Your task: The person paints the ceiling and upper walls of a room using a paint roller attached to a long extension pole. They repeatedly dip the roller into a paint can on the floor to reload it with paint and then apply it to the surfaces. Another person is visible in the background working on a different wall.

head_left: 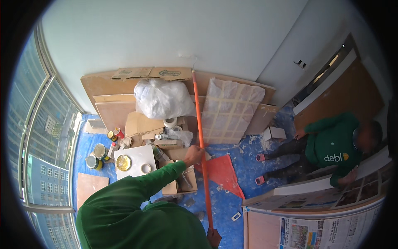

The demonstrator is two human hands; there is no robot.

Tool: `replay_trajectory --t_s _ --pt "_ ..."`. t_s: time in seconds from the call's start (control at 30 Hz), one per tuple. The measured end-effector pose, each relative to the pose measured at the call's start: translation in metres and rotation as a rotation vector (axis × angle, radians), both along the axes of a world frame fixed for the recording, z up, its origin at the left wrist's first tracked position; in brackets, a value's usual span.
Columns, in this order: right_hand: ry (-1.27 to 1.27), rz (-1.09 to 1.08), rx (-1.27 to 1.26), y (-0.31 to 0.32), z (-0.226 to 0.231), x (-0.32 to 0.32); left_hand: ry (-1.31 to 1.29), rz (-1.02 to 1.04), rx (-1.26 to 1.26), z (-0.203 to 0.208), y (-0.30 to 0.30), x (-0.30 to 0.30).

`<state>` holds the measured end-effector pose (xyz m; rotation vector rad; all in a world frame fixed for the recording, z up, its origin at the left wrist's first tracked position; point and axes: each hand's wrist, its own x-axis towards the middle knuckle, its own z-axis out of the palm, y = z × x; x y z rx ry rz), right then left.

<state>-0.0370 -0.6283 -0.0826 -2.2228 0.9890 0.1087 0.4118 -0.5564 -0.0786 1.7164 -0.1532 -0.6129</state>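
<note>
My left hand [194, 156] is closed round the middle of a long orange pole [198, 108]. Lower down, my right hand [214, 238] grips the pole near its bottom end. The pole runs up and away from me toward the pale wall [166, 33]. A thin bent wire frame [195, 62] shows at its tip, like that of a paint roller; the roller itself is hard to make out against the wall. Behind the pole, a red triangular sheet [224, 172] lies on the floor.
Boards [112, 89] and a stuffed plastic bag [161, 99] line the wall. Paint tins [93, 162], an open cardboard box [188, 182] and a white board [134, 155] sit at left on blue sheeting [224, 211]. Another person [331, 145] stands right, near newspaper-covered panels [331, 232].
</note>
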Motion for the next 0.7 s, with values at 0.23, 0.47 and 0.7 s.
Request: replay_trajectory --t_s 0.23,0.47,0.7 --pt "-0.049 0.033 0.062 0.003 0.0 -0.013 -0.09 0.069 -0.018 0.057 0.028 -0.014" --pt "0.025 -0.003 0.016 0.021 -0.02 0.007 -0.205 0.048 -0.051 0.092 0.043 -0.001" --pt "0.086 -0.064 0.074 0.044 0.019 0.017 -0.113 0.037 0.027 0.046 0.049 0.002"
